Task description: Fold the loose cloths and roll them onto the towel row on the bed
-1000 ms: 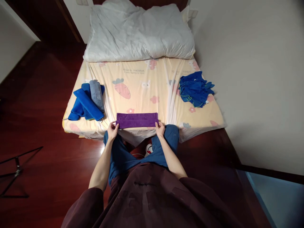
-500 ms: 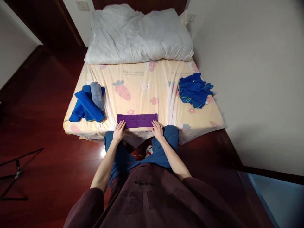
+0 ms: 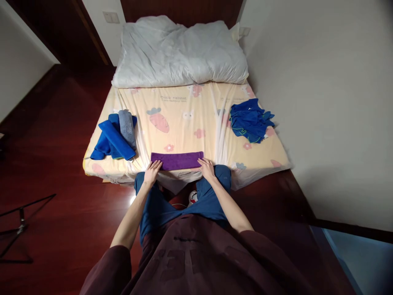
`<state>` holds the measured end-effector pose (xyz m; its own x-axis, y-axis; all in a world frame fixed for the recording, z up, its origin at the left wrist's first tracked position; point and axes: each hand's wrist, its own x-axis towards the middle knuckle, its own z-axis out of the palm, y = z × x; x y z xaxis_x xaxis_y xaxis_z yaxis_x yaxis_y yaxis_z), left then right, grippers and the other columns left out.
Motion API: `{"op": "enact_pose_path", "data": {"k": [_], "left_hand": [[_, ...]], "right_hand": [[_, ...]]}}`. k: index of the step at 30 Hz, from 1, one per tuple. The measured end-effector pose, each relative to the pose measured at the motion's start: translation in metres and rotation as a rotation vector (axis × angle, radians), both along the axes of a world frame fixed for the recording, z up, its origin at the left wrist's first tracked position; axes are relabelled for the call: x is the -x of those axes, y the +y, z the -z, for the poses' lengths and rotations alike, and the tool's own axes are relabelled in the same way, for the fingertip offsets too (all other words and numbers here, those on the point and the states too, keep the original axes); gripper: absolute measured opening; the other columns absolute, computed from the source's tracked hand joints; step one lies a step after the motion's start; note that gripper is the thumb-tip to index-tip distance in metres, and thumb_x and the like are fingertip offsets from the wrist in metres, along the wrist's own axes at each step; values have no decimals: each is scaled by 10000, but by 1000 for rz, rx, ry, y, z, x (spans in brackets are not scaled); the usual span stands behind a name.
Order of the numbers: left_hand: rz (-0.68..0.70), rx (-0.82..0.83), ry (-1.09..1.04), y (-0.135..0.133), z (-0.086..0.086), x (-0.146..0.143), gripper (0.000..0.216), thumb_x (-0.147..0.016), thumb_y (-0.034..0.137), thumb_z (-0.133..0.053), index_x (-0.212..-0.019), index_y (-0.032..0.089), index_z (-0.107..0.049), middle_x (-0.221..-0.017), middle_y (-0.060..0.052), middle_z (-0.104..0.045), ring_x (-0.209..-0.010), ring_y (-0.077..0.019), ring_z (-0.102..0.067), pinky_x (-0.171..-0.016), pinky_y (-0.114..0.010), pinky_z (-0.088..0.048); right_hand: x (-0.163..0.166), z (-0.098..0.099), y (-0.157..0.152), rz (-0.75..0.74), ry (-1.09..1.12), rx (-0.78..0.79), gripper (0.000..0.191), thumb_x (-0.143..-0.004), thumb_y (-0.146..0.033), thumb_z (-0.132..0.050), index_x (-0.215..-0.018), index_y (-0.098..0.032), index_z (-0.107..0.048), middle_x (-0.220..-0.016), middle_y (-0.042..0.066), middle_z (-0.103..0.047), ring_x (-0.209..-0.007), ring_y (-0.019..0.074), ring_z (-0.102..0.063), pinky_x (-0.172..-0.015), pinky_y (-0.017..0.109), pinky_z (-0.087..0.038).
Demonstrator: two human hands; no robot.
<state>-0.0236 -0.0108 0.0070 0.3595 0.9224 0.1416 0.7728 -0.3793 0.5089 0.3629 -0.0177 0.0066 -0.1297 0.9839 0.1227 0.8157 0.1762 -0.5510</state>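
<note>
Resting flat, left hand (image 3: 152, 172), right hand (image 3: 207, 168), fingers outstretched, on ends of purple cloth (image 3: 179, 161)

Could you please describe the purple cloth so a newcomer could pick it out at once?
Look at the bed, pale yellow with a cartoon print. At its near edge, the left hand and right hand touch the purple cloth. It alone is purple, unlike the blue cloths and grey towel.

The left fingers (image 3: 157, 164) and right fingers (image 3: 202, 162) cover parts of both ends of the purple cloth (image 3: 178, 161). The lettering on the bedsheet (image 3: 184, 133) and the marking on the grey roll (image 3: 125, 125) are too small to read. The left edge cuts off the black stand (image 3: 21, 219), the bottom edge the dark shirt (image 3: 190, 250); the trousers (image 3: 211, 194) partly hide a shoe (image 3: 192, 198).
</note>
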Motion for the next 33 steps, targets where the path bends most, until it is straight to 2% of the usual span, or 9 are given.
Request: {"op": "enact_pose_path", "data": {"k": [4, 8, 11, 15, 19, 22, 26, 29, 33], "left_hand": [[-46, 10, -27, -12, 2, 10, 664, -780, 45, -456, -1391, 235, -636, -1484, -83, -588, -1442, -276, -484, -1243, -522, -318], [-107, 25, -164, -6, 5, 13, 671, -691, 47, -461, -1309, 192, -679, -1409, -102, -645, -1385, -266, -544, -1201, -514, -402], [-165, 58, -282, -1, 5, 16, 612, -694, 86, -466, -1251, 199, -694, -1334, -97, -687, -1327, -257, -591, -1181, -503, -435], [-292, 112, -356, 3, 1, 18, 459, -776, 194, -505, -1201, 194, -679, -1242, -105, -716, -1206, -268, -653, -1113, -479, -490], [-423, 170, -444, 16, -1, 16, 404, -874, 409, -553, -1184, 160, -623, -1108, -136, -729, -1038, -281, -695, -968, -444, -555], [-516, 226, -470, 33, 2, 12, 488, -889, 493, -557, -1238, 151, -565, -1031, -142, -731, -931, -287, -707, -884, -439, -563], [-619, 231, -403, 53, 5, 8, 495, -877, 482, -587, -1253, 161, -551, -884, -111, -722, -853, -301, -709, -865, -458, -548], [-635, 224, -369, 60, 7, 7, 461, -877, 443, -594, -1239, 159, -566, -848, -109, -718, -860, -315, -714, -877, -466, -544], [-639, 230, -342, 62, 8, 6, 426, -877, 414, -612, -1222, 166, -582, -877, -123, -729, -906, -330, -721, -913, -479, -535]], "right_hand": [[-3, 6, -5, 25, 91, 2, 586, -762, 25, -475, -1223, -215, -746, -1332, 58, -707, -1254, 246, -588, -1126, 471, -444], [-3, 15, 2, 106, 199, 11, 600, -676, 32, -472, -1154, -200, -751, -1248, 58, -737, -1208, 248, -612, -1127, 463, -452], [-5, 19, 8, 157, 273, 35, 565, -670, 2, -502, -1133, -206, -747, -1203, 56, -750, -1178, 253, -633, -1124, 461, -454], [-6, 24, 14, 232, 386, 40, 417, -734, -81, -557, -1099, -174, -738, -1135, 98, -753, -1104, 264, -664, -1065, 438, -497], [-6, 31, 26, 357, 481, 56, 228, -875, -312, -607, -989, -145, -712, -950, 126, -747, -882, 266, -687, -891, 420, -569], [-5, 36, 36, 408, 474, 28, 276, -898, -434, -617, -913, -170, -694, -875, 111, -740, -834, 257, -685, -854, 403, -573], [-6, 41, 44, 474, 401, 34, 326, -886, -463, -634, -945, -150, -706, -921, 139, -756, -880, 265, -708, -880, 393, -565], [-6, 43, 46, 503, 358, 40, 372, -873, -471, -644, -977, -122, -721, -960, 172, -761, -890, 274, -718, -861, 388, -566], [-5, 44, 46, 499, 366, -32, 401, -848, -524, -658, -936, -140, -734, -875, 148, -763, -815, 257, -709, -817, 370, -569]]}}
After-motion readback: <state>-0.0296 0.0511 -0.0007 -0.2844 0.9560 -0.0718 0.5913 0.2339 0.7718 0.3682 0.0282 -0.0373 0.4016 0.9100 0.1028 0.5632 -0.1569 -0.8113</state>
